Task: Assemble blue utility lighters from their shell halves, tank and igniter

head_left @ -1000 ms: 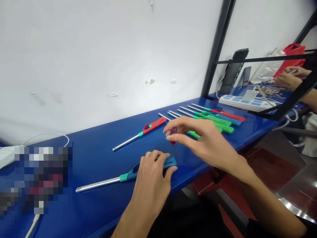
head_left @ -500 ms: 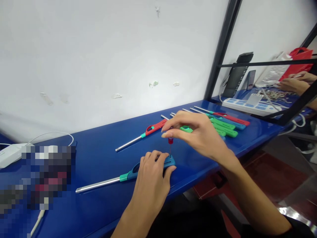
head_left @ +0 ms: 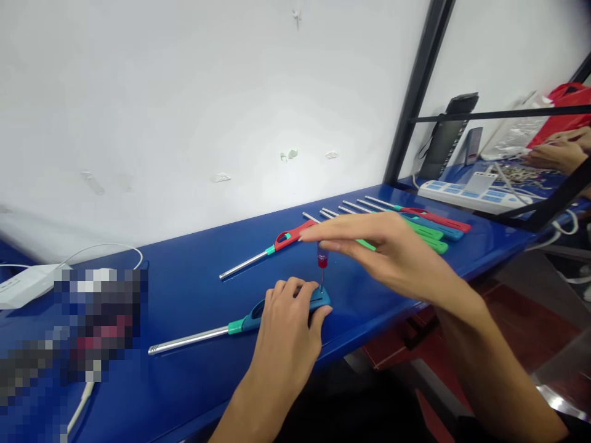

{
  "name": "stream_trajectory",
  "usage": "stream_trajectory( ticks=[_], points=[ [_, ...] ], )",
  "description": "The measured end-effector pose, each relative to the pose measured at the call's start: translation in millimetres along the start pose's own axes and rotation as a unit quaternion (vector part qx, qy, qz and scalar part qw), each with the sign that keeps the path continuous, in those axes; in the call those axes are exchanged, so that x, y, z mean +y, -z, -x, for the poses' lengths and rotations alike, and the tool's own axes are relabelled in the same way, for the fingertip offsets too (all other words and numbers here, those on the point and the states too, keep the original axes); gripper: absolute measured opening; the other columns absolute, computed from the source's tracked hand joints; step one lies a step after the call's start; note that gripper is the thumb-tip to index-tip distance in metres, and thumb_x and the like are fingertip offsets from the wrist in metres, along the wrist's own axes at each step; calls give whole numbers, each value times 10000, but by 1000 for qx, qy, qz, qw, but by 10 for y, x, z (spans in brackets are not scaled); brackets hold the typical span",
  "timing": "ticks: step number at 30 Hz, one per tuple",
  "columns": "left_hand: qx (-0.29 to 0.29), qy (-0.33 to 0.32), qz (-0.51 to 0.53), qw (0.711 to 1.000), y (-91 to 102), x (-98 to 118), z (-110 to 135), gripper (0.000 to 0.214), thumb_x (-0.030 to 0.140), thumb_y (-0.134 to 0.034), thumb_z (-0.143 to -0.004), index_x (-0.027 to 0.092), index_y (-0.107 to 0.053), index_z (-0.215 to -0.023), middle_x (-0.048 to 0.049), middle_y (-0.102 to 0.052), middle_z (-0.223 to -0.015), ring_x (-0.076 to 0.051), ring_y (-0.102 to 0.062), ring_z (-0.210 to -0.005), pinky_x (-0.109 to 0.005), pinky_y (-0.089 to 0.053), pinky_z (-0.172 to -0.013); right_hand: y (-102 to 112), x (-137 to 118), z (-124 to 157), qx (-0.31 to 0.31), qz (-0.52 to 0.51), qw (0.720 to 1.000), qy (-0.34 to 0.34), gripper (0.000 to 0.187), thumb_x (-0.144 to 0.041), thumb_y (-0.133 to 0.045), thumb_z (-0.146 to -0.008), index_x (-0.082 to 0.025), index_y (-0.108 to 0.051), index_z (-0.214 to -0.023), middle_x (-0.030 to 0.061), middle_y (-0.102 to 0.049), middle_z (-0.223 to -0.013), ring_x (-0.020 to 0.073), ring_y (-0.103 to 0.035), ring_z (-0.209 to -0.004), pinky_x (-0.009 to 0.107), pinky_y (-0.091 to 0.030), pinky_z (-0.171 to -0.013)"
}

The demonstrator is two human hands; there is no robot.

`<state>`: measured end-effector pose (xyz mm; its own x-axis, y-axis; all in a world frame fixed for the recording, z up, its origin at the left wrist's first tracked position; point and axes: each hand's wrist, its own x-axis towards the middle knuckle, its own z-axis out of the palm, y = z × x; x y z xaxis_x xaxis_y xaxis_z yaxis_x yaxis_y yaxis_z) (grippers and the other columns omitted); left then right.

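My left hand is wrapped round the handle of a blue long-nosed gas lighter, pressing it to the table. The lighter's metal tube points left. Above the handle's right end, a small screwdriver stands nearly upright, its tip at a hole there. My right hand holds the screwdriver's red and clear grip between thumb and extended fingers; the palm hides part of the grip. Behind lies a red gas lighter, partly covered by my right fingers.
Several green, blue and red lighters lie in a row at right, partly behind my right hand. A power strip and black frame post stand beyond. Another person's hands work far right. A white adapter and a blurred area are left.
The fingers of my right hand have straightened over the screwdriver grip, and the wrist has turned. My left hand keeps its hold on the blue lighter. The view has shifted slightly.
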<state>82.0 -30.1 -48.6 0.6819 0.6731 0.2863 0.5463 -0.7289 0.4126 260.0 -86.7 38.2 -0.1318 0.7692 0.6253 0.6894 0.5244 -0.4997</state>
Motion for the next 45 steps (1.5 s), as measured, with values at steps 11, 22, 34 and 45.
stream_trajectory(
  ticks=[11,22,34,45],
  points=[
    [7,-8,-7,1000,-10,-19,15,191,240,-669,-1007,216,-669,-1197,-53,-696,-1171,-295,-605,-1063,-518,-472,-949,-4,17,27,-26,10,1000,3,332,-174,-552,-1071,-263,-733,-1335,3,-793,-1262,166,-739,-1095,288,-562,-946],
    [9,-8,-7,1000,-10,-8,19,204,239,-674,-1002,216,-671,-1204,-52,-696,-1168,-297,-608,-1067,-516,-481,-945,54,-3,36,-72,19,997,-6,346,-171,-508,-1087,-281,-697,-1355,-2,-780,-1217,147,-722,-1021,269,-534,-908],
    [9,-7,-17,1000,-9,3,3,206,244,-671,-1002,227,-672,-1208,-63,-701,-1175,-290,-625,-1054,-488,-495,-921,132,-38,85,-90,25,996,-4,319,-212,-531,-1079,-306,-722,-1318,-14,-797,-1222,158,-752,-1038,258,-542,-887],
    [12,-11,-18,1000,-25,0,14,206,234,-660,-1004,209,-680,-1207,-71,-692,-1165,-303,-619,-1054,-523,-494,-934,83,-95,112,-85,102,991,0,350,-165,-516,-1069,-302,-687,-1341,6,-749,-1330,186,-700,-1203,291,-527,-996]
  ],
)
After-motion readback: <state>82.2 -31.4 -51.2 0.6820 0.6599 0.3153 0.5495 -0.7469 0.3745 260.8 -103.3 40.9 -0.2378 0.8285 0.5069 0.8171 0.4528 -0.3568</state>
